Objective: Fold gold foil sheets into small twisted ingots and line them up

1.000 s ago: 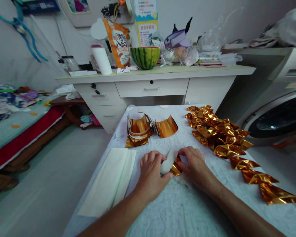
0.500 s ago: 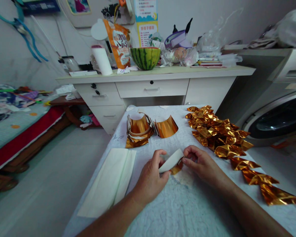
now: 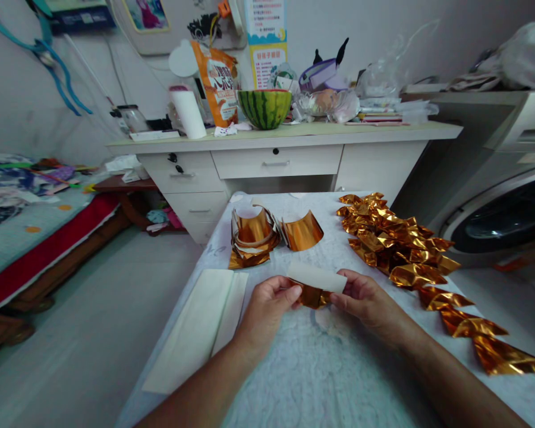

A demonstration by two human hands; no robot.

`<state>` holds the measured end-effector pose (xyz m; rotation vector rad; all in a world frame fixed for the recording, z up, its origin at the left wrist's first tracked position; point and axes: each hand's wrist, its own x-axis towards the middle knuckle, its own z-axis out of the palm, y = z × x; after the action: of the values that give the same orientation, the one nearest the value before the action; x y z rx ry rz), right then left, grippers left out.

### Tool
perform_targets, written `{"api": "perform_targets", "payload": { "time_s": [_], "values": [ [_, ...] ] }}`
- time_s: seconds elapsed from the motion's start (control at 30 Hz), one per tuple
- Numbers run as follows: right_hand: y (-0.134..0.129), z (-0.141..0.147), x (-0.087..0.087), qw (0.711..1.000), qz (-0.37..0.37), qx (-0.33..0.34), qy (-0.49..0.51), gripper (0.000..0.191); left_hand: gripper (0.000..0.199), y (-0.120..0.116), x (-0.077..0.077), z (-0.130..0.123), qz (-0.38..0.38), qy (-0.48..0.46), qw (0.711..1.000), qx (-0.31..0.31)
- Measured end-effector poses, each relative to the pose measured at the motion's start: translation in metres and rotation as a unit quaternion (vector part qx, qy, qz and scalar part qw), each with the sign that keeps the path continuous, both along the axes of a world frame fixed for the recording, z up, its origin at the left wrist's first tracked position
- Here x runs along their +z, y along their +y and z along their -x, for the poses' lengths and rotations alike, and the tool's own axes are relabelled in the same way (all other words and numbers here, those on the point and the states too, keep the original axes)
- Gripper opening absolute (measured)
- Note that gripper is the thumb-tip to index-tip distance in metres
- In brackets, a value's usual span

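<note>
Between my hands is a sheet of gold foil paper (image 3: pixel 311 295), its white back showing along the upper part and gold along the lower. My left hand (image 3: pixel 270 303) pinches its left end, thumb on the gold side. My right hand (image 3: pixel 366 300) grips the right end between thumb and fingers. Beyond them lie a curled stack of gold foil sheets (image 3: pixel 255 233) and a single curved gold sheet (image 3: pixel 302 232). To the left rests a pile of flat white paper (image 3: pixel 194 327). Folded gold foil pieces (image 3: pixel 396 238) are heaped on the right, several trailing toward me.
The cloth-covered table (image 3: pixel 285 380) stands before a white desk (image 3: pixel 276 160). On the desk are a cut watermelon (image 3: pixel 264 109), an orange snack bag (image 3: pixel 217 89) and a white paper roll (image 3: pixel 189 113). A washing machine (image 3: pixel 490 154) is at right, a bed (image 3: pixel 35 226) at left.
The foil paper has turned from a slant to nearly level, and more of its gold side faces me. My left hand has shifted its hold onto the left end.
</note>
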<state>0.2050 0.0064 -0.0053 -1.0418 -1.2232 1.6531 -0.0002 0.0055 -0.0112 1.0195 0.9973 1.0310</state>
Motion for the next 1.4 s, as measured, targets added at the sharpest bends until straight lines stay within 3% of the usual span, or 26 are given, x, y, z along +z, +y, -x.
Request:
{"api": "perform_targets", "payload": {
  "time_s": [0.17,0.43,0.6,0.73,1.0,1.17,1.27,1.33,1.4],
  "values": [
    [-0.002,0.004,-0.001,0.999,0.007,-0.038,-0.005,0.040,0.030,-0.003,0.003,-0.004,0.015,0.030,0.999,-0.018],
    [-0.009,0.011,0.000,1.000,0.004,0.017,-0.020,0.040,0.021,0.000,0.000,-0.006,-0.013,0.059,0.998,0.019],
    [-0.012,0.014,0.005,0.999,-0.026,0.017,-0.028,0.042,0.022,0.000,0.000,-0.008,-0.063,0.056,0.995,0.051],
    [-0.013,0.018,0.008,0.999,-0.021,0.006,-0.030,0.047,0.009,-0.003,-0.001,-0.005,-0.113,0.110,0.987,0.042],
    [-0.011,0.019,-0.001,0.999,-0.001,-0.021,-0.042,0.062,0.032,-0.010,0.004,-0.009,-0.105,0.118,0.987,0.000],
    [-0.009,0.015,-0.002,0.995,-0.030,-0.023,-0.094,0.060,0.031,-0.008,0.001,-0.008,-0.090,0.107,0.990,-0.011],
    [-0.007,0.008,-0.002,0.964,-0.134,-0.108,-0.202,0.046,0.032,-0.007,0.000,-0.005,-0.073,0.122,0.988,-0.062],
    [-0.007,0.004,-0.002,0.919,-0.220,-0.149,-0.292,0.033,0.034,-0.007,0.002,-0.004,-0.082,0.162,0.979,-0.098],
    [-0.006,0.002,-0.001,0.876,-0.295,-0.148,-0.351,0.023,0.034,-0.009,0.005,-0.004,-0.117,0.216,0.961,-0.127]
  ]
}}
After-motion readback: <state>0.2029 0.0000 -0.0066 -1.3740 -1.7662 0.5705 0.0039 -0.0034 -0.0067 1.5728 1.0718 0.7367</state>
